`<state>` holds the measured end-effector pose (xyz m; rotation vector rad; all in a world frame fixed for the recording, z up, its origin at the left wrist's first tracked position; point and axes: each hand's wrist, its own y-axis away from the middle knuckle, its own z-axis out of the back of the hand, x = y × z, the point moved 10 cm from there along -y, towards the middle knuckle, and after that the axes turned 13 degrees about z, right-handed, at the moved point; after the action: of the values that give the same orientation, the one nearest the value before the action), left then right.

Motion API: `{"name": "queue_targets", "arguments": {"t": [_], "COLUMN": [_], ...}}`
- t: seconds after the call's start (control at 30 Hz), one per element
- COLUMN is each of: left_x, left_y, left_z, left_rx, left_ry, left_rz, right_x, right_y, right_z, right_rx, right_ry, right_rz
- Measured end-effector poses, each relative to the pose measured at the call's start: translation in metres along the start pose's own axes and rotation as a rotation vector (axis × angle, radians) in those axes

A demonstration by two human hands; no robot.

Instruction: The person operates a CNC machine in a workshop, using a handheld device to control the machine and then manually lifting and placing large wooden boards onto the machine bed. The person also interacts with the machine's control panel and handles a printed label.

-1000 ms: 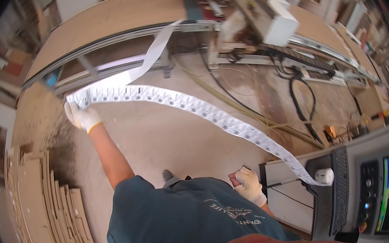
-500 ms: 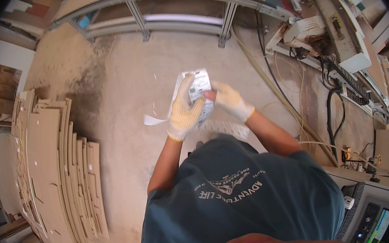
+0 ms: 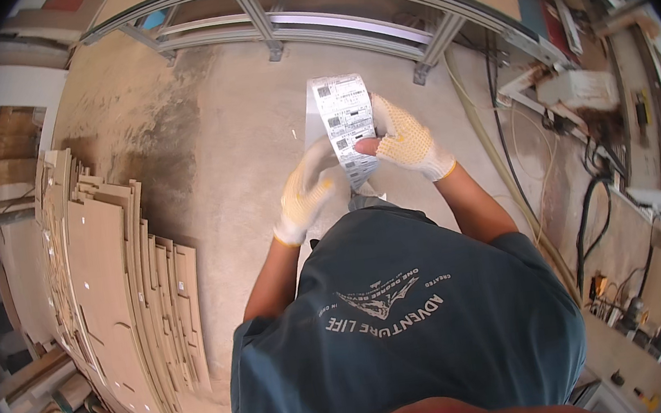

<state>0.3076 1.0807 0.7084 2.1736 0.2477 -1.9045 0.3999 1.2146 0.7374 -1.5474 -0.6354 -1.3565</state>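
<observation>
A looped strip of white printed labels (image 3: pixel 349 109) stands up in front of my body, its printed face toward me. My right hand (image 3: pixel 411 145), in a white and yellow knit glove with the thumb tip bare, grips its right edge. That thumb presses on the printed face, while the fingers go behind the strip. My left hand (image 3: pixel 302 197), gloved the same way, is at the strip's lower left edge, with thumb and fingers apart. Its fingertips are slightly blurred, and I cannot tell whether they touch the labels. The strip's lower end narrows down toward my shirt.
A stack of flat brown cardboard sheets (image 3: pixel 123 298) stands at the left. Ahead is a metal-framed table (image 3: pixel 266 16). Along the right run a yellowish hose (image 3: pixel 498 161), black cables (image 3: pixel 589 232) and machine parts.
The label strip has come upright and faces me more fully. My right hand has taken its edge, and my left hand has loosened and dropped lower. The loose white tail at the left is no longer visible.
</observation>
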Motion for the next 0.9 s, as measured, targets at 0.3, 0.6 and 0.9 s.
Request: {"name": "queue_targets", "arguments": {"t": [0.3,0.6,0.9], "left_x": [-0.042,-0.081,-0.122], "left_y": [-0.223,-0.411,-0.580], "left_z": [0.150,0.256,0.255], "left_rx": [-0.305,-0.218,-0.125], "left_ry": [0.698,0.683,0.286], "left_rz": [0.114,0.075,0.200], "right_x": [-0.082,-0.213,-0.140], "right_y": [-0.112,-0.264,-0.484], "right_z": [0.038,0.088,0.182], "right_rx": [0.485,0.601,-0.303], "right_ry": [0.408,0.591,0.074], "right_rz": [-0.221,-0.424,-0.018]}}
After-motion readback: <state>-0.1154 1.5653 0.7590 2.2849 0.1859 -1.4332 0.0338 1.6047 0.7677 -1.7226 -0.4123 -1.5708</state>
